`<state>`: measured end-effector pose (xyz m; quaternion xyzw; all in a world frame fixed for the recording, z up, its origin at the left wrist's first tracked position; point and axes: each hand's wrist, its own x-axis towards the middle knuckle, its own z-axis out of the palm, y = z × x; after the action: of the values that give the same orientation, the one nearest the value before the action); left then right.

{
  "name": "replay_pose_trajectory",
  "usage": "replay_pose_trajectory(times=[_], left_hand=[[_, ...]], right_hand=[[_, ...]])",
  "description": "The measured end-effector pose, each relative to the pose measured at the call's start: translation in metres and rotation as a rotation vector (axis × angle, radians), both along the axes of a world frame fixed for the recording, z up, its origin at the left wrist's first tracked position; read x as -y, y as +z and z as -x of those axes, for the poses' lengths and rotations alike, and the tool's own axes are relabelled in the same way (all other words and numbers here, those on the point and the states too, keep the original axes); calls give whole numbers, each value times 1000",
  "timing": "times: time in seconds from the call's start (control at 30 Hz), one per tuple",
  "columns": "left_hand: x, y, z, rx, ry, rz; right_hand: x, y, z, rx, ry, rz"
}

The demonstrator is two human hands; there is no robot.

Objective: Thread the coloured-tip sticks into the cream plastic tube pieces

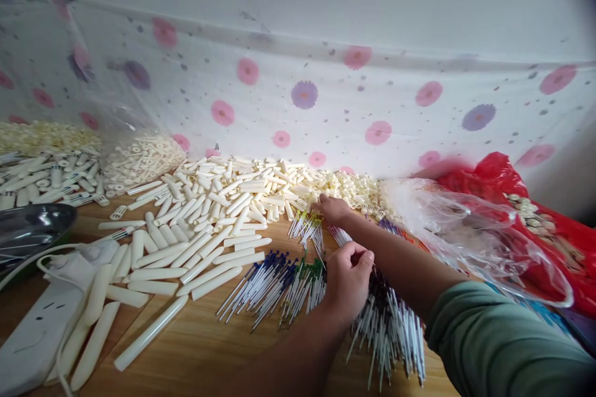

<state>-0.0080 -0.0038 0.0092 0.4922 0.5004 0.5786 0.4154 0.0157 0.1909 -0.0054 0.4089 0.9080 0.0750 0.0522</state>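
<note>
My left hand [348, 279] is closed in a pinch, thumb against the bent fingers; whatever it may hold is hidden. It hovers over bundles of thin pen refills, blue-tipped ones [261, 282] to its left and dark-tipped ones [388, 329] below and to its right. Farther forward, my right hand [333, 209] reaches to the edge of a heap of small slotted cream plastic pieces [351, 189]. Its fingers are bent and pressed together at the heap, and what is between them cannot be made out. Yellow-tipped refills [305, 227] lie just in front of it.
Smooth cream tubes [218, 205] are heaped across the left and middle of the wooden table [200, 347]. A power strip [46, 316] with its cable and a metal scoop [37, 226] are at left. Clear plastic bags [447, 217] and a red bag [498, 177] lie at right.
</note>
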Motion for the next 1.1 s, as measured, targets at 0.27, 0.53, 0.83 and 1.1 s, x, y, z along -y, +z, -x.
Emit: replay_pose_trajectory(times=[0.27, 0.53, 0.83, 1.1], left_hand=[[-8, -8, 0, -96, 59, -4], [-24, -24, 10, -85, 324, -67], [-27, -19, 16, -276, 143, -284], [-13, -6, 14, -698, 30, -455]], right_hand=[[-2, 2, 3, 0, 26, -42], [24, 25, -36, -289, -9, -110], [117, 30, -95, -736, 196, -17], [156, 36, -152, -1044, 360, 280]])
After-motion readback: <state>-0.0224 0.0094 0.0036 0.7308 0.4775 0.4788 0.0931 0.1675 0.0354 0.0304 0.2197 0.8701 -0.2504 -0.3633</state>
